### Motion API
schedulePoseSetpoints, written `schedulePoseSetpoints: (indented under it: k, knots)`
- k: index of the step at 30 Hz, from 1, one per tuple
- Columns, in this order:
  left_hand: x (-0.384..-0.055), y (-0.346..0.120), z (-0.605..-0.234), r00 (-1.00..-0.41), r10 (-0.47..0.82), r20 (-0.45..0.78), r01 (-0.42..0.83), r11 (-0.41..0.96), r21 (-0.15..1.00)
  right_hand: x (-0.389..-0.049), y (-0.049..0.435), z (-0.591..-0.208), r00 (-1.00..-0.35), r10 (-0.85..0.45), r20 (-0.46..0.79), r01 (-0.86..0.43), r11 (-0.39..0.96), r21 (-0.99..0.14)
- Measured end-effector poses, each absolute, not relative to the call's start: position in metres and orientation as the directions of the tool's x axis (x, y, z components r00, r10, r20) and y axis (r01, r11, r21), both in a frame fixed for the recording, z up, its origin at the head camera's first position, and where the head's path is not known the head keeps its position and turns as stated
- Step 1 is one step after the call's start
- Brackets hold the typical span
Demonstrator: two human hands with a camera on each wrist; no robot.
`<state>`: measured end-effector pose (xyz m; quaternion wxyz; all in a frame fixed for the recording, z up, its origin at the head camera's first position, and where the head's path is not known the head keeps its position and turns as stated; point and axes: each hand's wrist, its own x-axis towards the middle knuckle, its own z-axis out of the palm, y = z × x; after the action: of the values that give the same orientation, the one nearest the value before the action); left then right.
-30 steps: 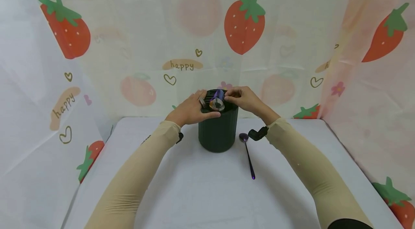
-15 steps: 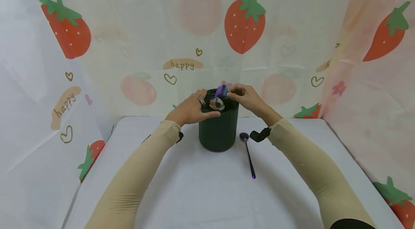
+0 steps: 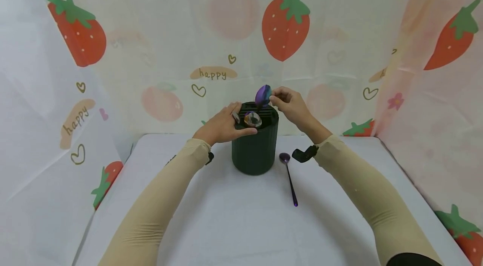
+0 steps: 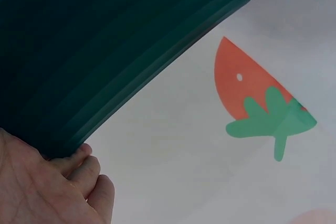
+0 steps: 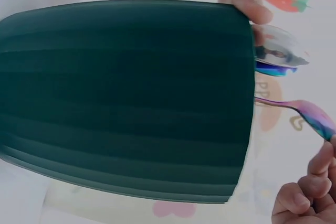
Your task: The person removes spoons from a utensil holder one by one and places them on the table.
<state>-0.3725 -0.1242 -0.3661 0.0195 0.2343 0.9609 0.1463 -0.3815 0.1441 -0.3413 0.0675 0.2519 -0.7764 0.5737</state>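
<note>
A dark green ribbed utensil holder (image 3: 253, 155) stands upright on the table. My left hand (image 3: 219, 127) grips its rim from the left, thumb along the near edge; in the left wrist view, fingers (image 4: 86, 174) lie against its side. Above the opening, my right hand (image 3: 293, 107) pinches an iridescent purple-blue spoon (image 3: 262, 95) by its bowl. The handle of that spoon still runs down into the holder, as the right wrist view shows. A silver spoon (image 5: 281, 45) sticks out beside my left thumb, with another blue iridescent utensil (image 5: 273, 70) close against it.
A purple long-handled spoon (image 3: 290, 180) lies on the white table (image 3: 226, 224), right of the holder. Slotted dividers (image 3: 266, 112) show inside the holder's top. Behind the table hangs a strawberry-print cloth (image 3: 166, 27).
My right hand has risen, drawing the iridescent spoon upward out of the holder. My left hand keeps its grip on the rim, and the holder has stayed in place.
</note>
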Motion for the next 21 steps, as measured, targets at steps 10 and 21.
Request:
schedulePoseSetpoints:
  k: [10,21]
  knots:
    - [-0.377,-0.126,-0.368,-0.887,0.461,0.032,0.451,0.848,0.279,-0.38,0.149,-0.331,-0.868,-0.218,0.447,-0.47,0.066,-0.88]
    - [-0.375,-0.126,-0.368,-0.884,0.466,0.048,0.46,0.844,0.275,-0.371,0.157,-0.314,-0.859,-0.158,0.487,-0.5,0.057,-0.864]
